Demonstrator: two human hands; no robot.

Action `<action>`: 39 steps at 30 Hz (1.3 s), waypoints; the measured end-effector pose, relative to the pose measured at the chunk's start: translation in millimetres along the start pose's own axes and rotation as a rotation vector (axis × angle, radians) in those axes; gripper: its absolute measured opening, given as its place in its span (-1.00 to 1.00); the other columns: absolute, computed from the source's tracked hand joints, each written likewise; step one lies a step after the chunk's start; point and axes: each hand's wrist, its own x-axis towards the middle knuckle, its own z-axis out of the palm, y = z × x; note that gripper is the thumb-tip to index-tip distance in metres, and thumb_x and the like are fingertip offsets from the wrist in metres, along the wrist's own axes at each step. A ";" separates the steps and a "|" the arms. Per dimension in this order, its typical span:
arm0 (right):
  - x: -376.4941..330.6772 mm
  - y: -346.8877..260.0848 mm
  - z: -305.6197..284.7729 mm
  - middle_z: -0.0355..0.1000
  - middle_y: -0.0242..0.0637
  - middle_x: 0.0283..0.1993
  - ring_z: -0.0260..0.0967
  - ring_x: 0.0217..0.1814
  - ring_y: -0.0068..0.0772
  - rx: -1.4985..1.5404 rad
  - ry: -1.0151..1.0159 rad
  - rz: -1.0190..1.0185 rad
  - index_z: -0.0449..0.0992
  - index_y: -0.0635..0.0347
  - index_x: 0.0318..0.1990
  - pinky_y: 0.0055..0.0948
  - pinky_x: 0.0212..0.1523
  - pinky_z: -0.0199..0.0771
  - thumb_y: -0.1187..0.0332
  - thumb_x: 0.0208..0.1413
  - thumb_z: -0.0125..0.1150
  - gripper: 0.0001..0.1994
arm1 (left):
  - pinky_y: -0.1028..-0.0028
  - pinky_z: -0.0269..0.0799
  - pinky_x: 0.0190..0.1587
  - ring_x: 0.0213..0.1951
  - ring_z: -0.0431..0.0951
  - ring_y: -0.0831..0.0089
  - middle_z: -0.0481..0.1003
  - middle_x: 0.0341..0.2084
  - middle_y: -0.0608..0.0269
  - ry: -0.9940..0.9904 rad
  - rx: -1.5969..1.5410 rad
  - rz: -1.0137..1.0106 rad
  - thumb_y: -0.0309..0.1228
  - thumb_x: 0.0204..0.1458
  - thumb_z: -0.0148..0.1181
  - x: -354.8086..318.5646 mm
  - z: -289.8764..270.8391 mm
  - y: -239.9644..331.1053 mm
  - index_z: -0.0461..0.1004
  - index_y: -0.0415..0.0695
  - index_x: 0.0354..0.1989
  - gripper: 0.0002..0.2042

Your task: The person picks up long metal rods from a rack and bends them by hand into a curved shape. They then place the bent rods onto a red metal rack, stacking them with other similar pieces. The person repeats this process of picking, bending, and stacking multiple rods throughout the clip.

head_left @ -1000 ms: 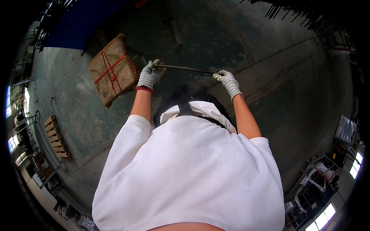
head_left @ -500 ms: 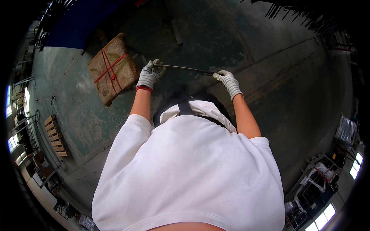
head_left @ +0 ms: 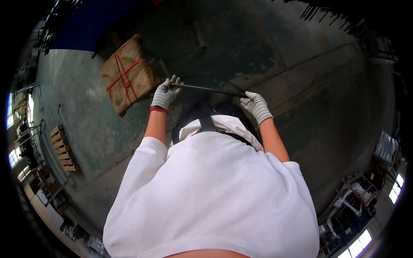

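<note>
A thin dark metal rod (head_left: 206, 89) spans the space in front of my waist, held at both ends. My left hand (head_left: 163, 95), in a pale knitted glove with a red cuff, has its left end between thumb and fingers; some fingertips stand apart. At the right end, the gloved fingers of my right hand (head_left: 258, 107) close on the rod. A short dark strip angles away near the right fingers; whether it joins the rod I cannot tell. Left of my left hand, a brown padded bundle (head_left: 140, 79) bound with crossed red straps sits above the floor.
A wooden pallet (head_left: 62, 148) lies at the left. A blue panel (head_left: 77, 32) stands at the far left, and dark bristles (head_left: 337, 17) hang in at the far right. Metal racks (head_left: 348, 206) with wrapped goods line the lower right. The floor (head_left: 318, 112) is worn green and grey.
The rod now slants lower toward the right, as my right hand has come down nearer to me. My left hand has shifted slightly left and nearer.
</note>
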 end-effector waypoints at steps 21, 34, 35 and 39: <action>-0.8 16.0 -17.9 0.27 -0.29 -0.68 0.21 -0.69 -0.31 0.429 0.070 0.268 0.35 0.29 -0.38 -0.33 -0.53 0.39 0.35 0.06 -0.15 -0.81 | 0.59 0.12 -0.62 -0.81 -0.04 0.56 0.08 -0.86 0.41 -0.010 -0.161 -0.080 -0.26 0.16 -0.25 -22.7 -4.5 -5.6 0.21 -0.28 -0.38 -0.72; -17.8 -30.3 1.1 0.11 -0.45 -0.72 0.06 -0.71 -0.51 0.504 -0.247 0.142 0.30 0.35 -0.15 -0.40 -0.47 0.35 0.34 0.13 -0.16 -0.75 | 0.52 0.13 -0.54 -0.76 0.00 0.56 0.08 -0.82 0.42 -0.397 -0.237 -0.042 -0.32 0.12 -0.16 -38.6 3.0 3.9 0.22 -0.34 -0.15 -0.71; -19.4 -36.0 3.0 0.10 -0.45 -0.72 0.06 -0.71 -0.51 0.497 -0.259 0.129 0.29 0.35 -0.13 -0.40 -0.46 0.35 0.34 0.13 -0.16 -0.74 | 0.52 0.13 -0.53 -0.76 0.01 0.56 0.09 -0.82 0.43 -0.413 -0.263 -0.059 -0.33 0.12 -0.15 -42.0 6.8 3.7 0.22 -0.35 -0.13 -0.70; -24.5 -60.8 -1.1 0.14 -0.44 -0.72 0.12 -0.72 -0.53 0.585 -0.308 0.155 0.25 0.42 -0.09 -0.43 -0.47 0.40 0.35 0.14 -0.15 -0.70 | 0.53 0.14 -0.51 -0.74 0.03 0.56 0.10 -0.82 0.43 -0.468 -0.333 -0.115 -0.36 0.09 -0.12 -69.6 35.6 -4.5 0.19 -0.40 -0.05 -0.65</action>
